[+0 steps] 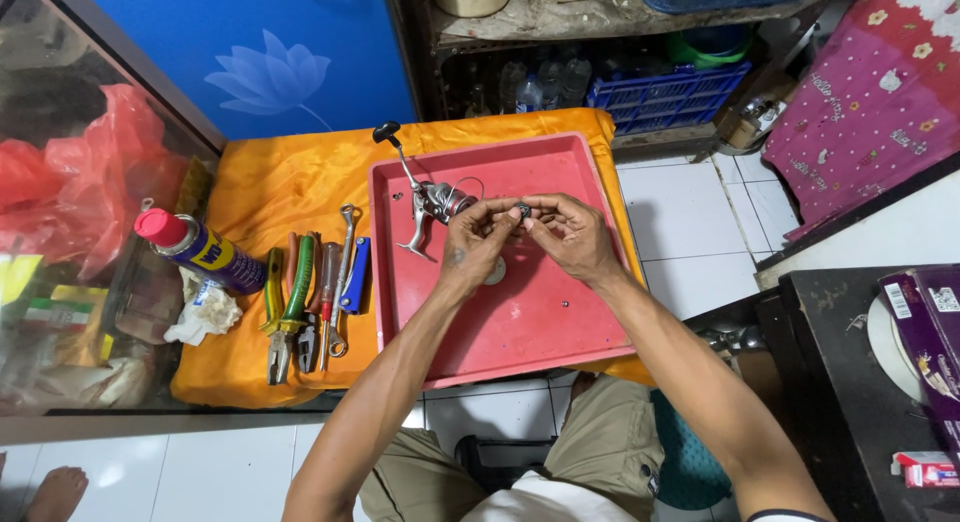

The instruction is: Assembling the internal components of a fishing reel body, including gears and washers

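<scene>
I see both of my hands raised just above the red tray [560,322], meeting over its upper middle. My left hand [472,237] and my right hand [572,232] pinch the same small dark part [523,211] between their fingertips; it is too small for me to tell what kind of part it is. Just beside my left hand, a silver fishing reel [432,200] lies in the tray, its crank handle pointing up toward the far rim. The tray rests on a tabletop covered in orange cloth [280,177]. To the left of the tray lie pliers [290,312], a screwdriver [326,302] and a wrench [343,272] side by side, and farther left a blue spray can [200,249] with a red cap lies near a crumpled rag [205,312].
</scene>
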